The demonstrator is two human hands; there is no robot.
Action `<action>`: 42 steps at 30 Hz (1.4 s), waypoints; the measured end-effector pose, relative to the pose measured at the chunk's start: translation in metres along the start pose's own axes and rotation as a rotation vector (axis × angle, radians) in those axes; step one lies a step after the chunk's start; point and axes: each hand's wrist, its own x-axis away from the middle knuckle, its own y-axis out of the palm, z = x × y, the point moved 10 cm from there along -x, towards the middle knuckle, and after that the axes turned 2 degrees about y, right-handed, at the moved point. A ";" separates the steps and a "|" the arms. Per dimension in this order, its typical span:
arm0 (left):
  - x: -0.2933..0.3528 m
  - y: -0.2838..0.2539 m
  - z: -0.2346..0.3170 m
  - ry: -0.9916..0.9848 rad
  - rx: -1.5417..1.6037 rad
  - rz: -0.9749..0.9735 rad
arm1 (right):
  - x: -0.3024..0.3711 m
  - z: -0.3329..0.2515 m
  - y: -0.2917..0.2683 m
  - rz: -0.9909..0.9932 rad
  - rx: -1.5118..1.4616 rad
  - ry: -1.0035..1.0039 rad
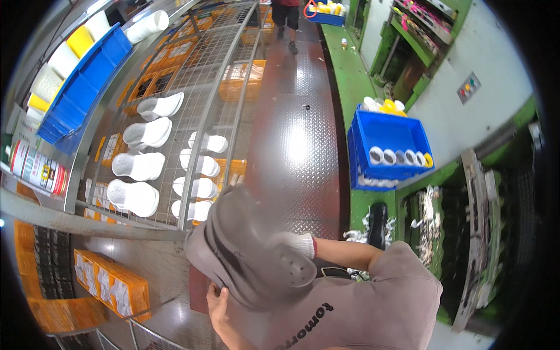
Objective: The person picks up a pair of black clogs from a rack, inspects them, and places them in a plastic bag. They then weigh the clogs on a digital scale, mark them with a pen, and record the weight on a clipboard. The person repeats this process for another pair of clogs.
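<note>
Holding the matt grey foam clogs (245,251) with holes in the upper is the work in hand. They are at the lower middle of the view, in front of the chest; at least two seem to overlap, but blur hides where one ends and the next begins. Take them as the clock's centre. The bare left hand (219,303), at seven o'clock, grips their lower edge with bent fingers. The right hand (298,242), in a white knitted glove with a red cuff, is just beside them, between two and three; its fingers are hidden, so I cannot tell whether it grips.

To hold them well, I would bear the weight from beneath with the left hand and steady the opposite side with the right, pressing lightly, since foam probably dents and an overlapping pair could slide apart.

At ten to eleven, white shoe-shaped pieces (140,165) sit on a grey metal wire-mesh rack (201,116); bringing the clogs up level would probably avoid knocking its frame. At two, a blue plastic crate (379,125) bears white and yellow cylinders (400,156). Farther out, at twelve, a person (286,14) is on the dark-red metal walkway (297,105).
</note>
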 end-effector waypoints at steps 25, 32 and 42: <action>0.143 -0.324 -0.111 -0.272 0.125 0.400 | -0.182 0.218 0.291 -0.188 0.481 0.198; 0.049 -0.328 -0.081 -0.302 -0.032 0.170 | -0.275 0.209 0.328 -0.298 0.272 0.191; 0.001 -0.363 -0.071 -0.319 -0.097 -0.026 | -0.329 0.212 0.372 -0.158 0.347 0.085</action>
